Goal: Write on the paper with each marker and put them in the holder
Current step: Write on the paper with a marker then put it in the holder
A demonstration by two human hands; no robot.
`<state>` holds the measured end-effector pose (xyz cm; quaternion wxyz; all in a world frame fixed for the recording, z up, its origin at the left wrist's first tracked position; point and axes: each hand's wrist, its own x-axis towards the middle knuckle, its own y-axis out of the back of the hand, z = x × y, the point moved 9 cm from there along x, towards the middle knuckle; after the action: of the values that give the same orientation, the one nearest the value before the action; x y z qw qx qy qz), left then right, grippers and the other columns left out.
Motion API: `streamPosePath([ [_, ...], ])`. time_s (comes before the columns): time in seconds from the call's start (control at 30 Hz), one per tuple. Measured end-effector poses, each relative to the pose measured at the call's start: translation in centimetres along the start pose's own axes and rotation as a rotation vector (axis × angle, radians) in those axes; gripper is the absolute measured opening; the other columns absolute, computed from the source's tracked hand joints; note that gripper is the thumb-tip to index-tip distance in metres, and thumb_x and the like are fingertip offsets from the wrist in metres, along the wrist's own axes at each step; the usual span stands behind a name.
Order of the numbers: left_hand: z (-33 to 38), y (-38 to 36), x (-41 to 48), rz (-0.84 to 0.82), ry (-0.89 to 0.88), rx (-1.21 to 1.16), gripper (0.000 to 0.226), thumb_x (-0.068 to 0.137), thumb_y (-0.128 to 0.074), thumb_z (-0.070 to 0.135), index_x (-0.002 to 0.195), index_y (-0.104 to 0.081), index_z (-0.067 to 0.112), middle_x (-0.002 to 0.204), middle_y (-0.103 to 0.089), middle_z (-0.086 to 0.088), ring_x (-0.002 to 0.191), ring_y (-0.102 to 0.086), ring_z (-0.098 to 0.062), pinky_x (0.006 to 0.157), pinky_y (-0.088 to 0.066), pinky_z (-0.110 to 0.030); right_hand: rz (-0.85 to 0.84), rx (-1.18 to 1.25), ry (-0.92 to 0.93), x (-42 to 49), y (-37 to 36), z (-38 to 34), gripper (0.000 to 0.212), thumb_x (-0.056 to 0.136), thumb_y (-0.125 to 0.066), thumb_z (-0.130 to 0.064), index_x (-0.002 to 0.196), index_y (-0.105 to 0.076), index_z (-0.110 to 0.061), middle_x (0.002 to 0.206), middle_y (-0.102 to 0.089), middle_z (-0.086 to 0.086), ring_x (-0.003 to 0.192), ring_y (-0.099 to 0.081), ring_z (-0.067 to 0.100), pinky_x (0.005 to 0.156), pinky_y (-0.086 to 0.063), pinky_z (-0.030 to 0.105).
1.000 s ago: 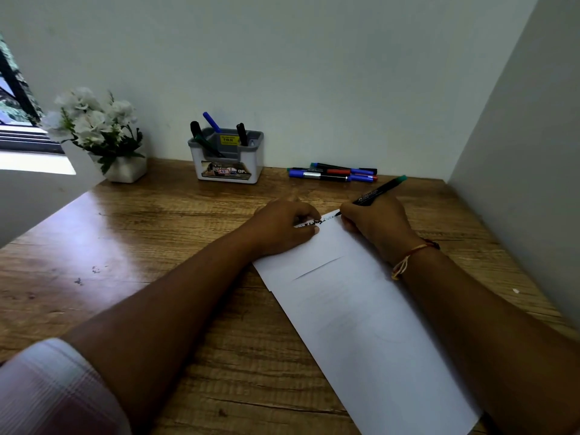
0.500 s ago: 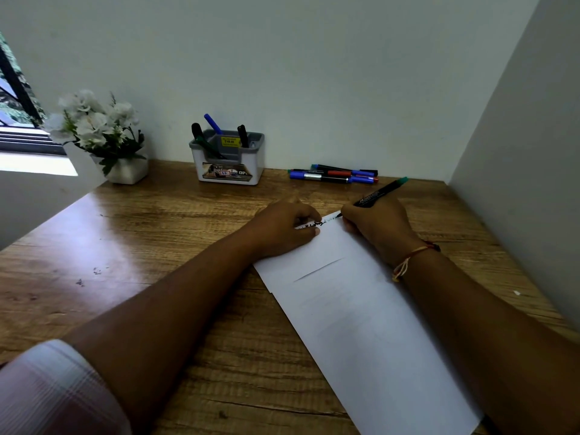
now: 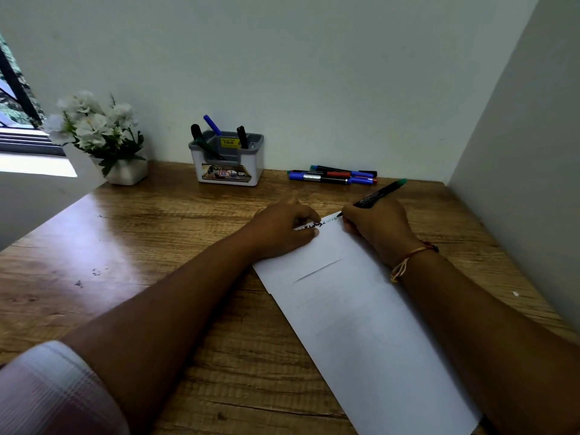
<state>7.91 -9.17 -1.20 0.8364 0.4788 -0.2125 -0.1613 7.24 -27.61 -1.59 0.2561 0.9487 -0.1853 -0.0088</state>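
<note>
Paper (image 3: 361,324) on tabletop (image 3: 157,246), left hand (image 3: 282,227) pressing it, holding nothing. Right hand (image 3: 376,227), grip clamped on green-capped marker (image 3: 379,192). The tip has moved rightward along the top edge, so this marker's writing is probably nearly done. Holder (image 3: 227,171) awaits.

The wooden desk (image 3: 131,246) looks glossy and grained, the paper (image 3: 361,324) matt and smooth, the holder (image 3: 227,171) shiny plastic.

Dim daylight from the window (image 3: 18,133) glares on the desk (image 3: 103,233); wide-angle edges bend.
</note>
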Motion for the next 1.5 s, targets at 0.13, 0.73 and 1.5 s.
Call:
streamPosePath([
  [0.13,-0.2,-0.1,0.1,0.004,0.003,0.004,0.030,0.090,-0.062,0.043,0.120,-0.064,0.037,0.105,-0.054,0.007,0.096,-0.054,-0.010,0.087,-0.050,-0.037,-0.001,0.016,-0.019,0.1,0.0,0.2,0.013,0.080,-0.071,-0.021,0.077,-0.073,-0.009,0.062,-0.069,0.000,0.061,-0.064,0.011,0.060,-0.047,0.027],
  [0.73,0.0,0.0,0.1,0.012,-0.020,0.010,0.029,0.090,-0.061,0.043,0.118,-0.064,0.039,0.102,-0.052,0.005,0.094,-0.054,-0.013,0.085,-0.050,-0.040,0.028,-0.010,-0.037,0.0,0.2,0.1,0.018,0.080,-0.071,-0.024,0.087,-0.074,-0.008,0.083,-0.074,0.007,0.080,-0.070,0.021,0.063,-0.050,0.030],
  [1.5,-0.5,1.3,-0.2,0.100,0.060,-0.105,0.037,0.086,-0.065,0.023,0.120,-0.050,0.021,0.105,-0.053,0.001,0.095,-0.052,-0.016,0.077,-0.045,-0.028,-0.003,0.299,-0.084,-0.4,0.5,0.2,0.016,0.089,-0.067,-0.011,0.074,-0.068,-0.014,0.062,-0.066,0.003,0.049,-0.061,0.013,0.053,-0.049,0.023],
])
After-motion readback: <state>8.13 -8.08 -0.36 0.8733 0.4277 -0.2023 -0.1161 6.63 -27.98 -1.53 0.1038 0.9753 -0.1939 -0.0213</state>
